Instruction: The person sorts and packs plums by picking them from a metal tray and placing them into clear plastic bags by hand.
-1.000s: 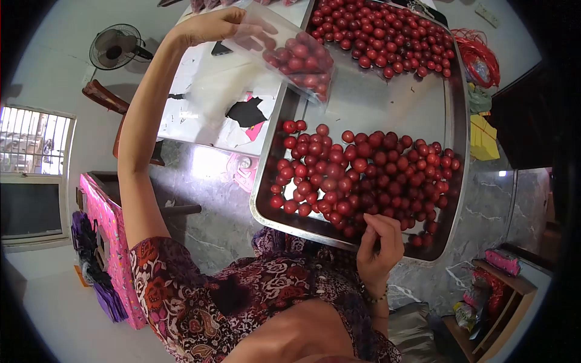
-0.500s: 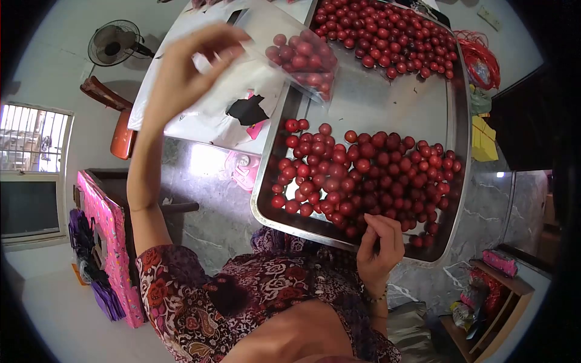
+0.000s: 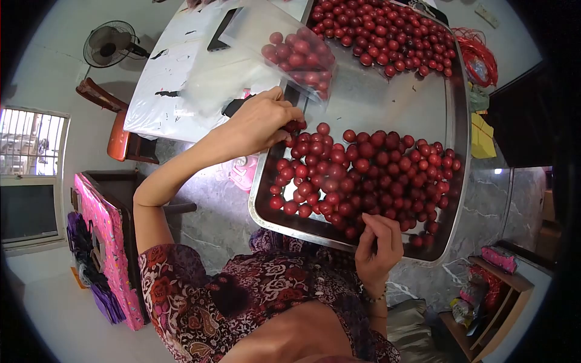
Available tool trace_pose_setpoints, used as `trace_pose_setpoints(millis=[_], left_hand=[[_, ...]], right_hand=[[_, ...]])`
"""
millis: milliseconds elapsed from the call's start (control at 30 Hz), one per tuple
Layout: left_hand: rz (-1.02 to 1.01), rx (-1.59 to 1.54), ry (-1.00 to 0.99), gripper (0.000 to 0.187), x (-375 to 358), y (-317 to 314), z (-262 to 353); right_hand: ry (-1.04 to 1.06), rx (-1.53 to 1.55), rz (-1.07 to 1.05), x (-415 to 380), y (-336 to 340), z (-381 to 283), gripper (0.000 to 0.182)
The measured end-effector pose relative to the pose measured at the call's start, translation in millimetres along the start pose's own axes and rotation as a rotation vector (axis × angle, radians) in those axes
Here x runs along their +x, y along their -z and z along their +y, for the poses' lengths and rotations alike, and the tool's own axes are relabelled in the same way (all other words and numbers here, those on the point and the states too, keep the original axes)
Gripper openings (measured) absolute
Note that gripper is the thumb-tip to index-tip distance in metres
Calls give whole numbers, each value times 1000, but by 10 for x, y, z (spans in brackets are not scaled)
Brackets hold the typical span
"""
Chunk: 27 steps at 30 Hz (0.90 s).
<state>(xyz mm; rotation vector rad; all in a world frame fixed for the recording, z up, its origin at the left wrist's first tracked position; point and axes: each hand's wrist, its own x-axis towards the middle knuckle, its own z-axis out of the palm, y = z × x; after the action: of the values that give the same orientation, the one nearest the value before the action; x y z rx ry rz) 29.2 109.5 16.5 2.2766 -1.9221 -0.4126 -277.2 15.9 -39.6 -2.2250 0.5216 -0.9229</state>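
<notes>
At tray's [image 3: 261, 213] edge, left hand [image 3: 260, 124] hides fruit [image 3: 363, 166] (grip unclear).

Our left arm stretches forward, elbow bent, forearm angled up and right. Our left hand [image 3: 260, 124] palm down, knuckles up, fingers [image 3: 289, 118] curled and bunched at tips, pinching; what they pinch we cannot tell. Our right hand [image 3: 378, 245] low and near body, wrist bent, palm facing us, fingers loosely curled inward, thumb beside index. Beaded band around right wrist. Hands well apart.
</notes>
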Motion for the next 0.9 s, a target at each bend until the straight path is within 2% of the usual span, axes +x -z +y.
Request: trace_pose_setpoints(millis=[233,300,433,500,533,600,633,700,733,800,833,900], left_hand=[[-21,-1,12,34,55,6,-60],[-35,-4,-7,31,57,15,-70],[21,-62,-29,27,19,68,-89],[13,-435,69,24,-4,123,-92],[14,-434,70,24,-19,98,-114],[17,-940,75,24,-46,19,-162],[19,-939,75,24,-51,23,-155],[1,-1203,101,25,-56,29,-138],[4,-1202,100,25,-55,25,-144],[-1,-1478,153,30,-54,1,-173],[1,-1476,152,30,-52,-16,-192],[-83,-1766,116,36,-39,-46,-231]], right_hand=[[2,-15,-13,-3,10,-4,29],[-13,-17,-28,8,17,-27,17],[-11,-21,-26,11,17,-31,16],[-13,-23,-29,15,20,-39,16],[-12,-22,-28,9,15,-29,16],[4,-26,-19,-4,1,0,28],[6,-26,-19,-3,0,-1,28],[-4,-21,-21,-4,-1,-6,28],[-1,-21,-21,-3,-2,-4,28],[-4,-20,-16,-4,-8,-4,29],[-2,-20,-15,-5,-9,-3,29],[6,-38,-17,0,-9,1,29]])
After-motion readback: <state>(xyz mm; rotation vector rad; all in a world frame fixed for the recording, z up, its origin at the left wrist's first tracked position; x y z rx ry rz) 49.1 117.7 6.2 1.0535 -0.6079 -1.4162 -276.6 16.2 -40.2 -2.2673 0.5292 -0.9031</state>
